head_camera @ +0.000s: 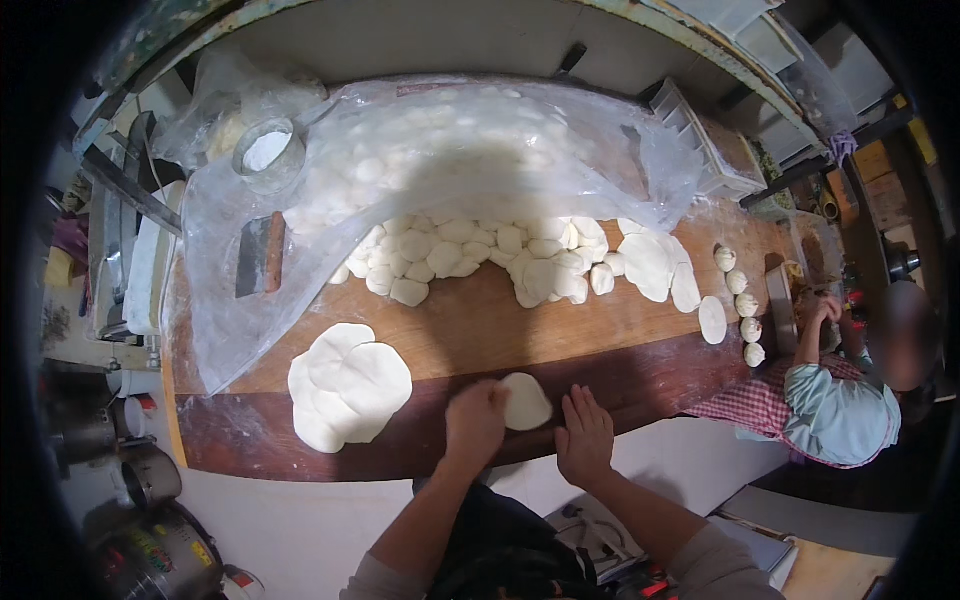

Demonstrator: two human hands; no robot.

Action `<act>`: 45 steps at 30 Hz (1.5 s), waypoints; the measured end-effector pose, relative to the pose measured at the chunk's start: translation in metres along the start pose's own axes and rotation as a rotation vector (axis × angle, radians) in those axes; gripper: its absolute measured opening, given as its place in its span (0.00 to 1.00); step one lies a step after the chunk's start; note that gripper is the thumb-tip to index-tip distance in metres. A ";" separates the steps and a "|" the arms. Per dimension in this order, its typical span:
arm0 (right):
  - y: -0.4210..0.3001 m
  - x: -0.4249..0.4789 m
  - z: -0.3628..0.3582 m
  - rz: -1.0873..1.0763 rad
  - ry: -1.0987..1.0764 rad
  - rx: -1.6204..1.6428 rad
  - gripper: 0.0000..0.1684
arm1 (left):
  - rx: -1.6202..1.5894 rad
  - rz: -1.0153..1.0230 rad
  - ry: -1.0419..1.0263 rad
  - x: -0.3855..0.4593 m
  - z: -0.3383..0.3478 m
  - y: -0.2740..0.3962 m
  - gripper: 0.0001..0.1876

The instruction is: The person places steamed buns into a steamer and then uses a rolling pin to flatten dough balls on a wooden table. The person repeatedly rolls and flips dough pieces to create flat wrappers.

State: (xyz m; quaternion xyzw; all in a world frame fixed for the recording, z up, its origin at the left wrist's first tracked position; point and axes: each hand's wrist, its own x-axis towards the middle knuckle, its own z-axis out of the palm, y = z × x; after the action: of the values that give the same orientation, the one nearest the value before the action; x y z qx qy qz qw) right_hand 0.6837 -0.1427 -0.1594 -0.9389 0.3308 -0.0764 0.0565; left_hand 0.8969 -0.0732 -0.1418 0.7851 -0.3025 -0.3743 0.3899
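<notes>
On the dark front strip of the wooden worktable lies a thin round of dough [527, 403]. My left hand [476, 421] has its curled fingers on the round's left edge. Just right of the dough, my right hand [586, 436] lies palm down with straight fingers; whatever may be under its palm is hidden. To the left, flattened dough rounds [349, 386] overlap in a pile. Several small dough pieces [442, 259] are heaped beyond my hands, partly under a clear plastic sheet [255, 330].
A dough scraper [259, 256] and a bowl of white powder [268, 154] rest on the sheet. Further right are more flat rounds [649, 262] and a row of filled buns [746, 305]. A co-worker [832, 405] stands at the table's right end beside a metal tray [780, 307].
</notes>
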 end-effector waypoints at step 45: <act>-0.101 0.118 0.020 -0.117 0.064 0.188 0.26 | 0.430 -0.146 -0.066 -0.025 -0.083 -0.028 0.17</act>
State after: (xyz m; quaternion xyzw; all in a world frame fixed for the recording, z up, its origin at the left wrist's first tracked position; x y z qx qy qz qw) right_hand 0.8397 -0.1377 -0.1508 -0.9442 0.2686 -0.1402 0.1293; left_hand 0.9569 -0.0073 -0.1219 0.8573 -0.3304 -0.3536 0.1754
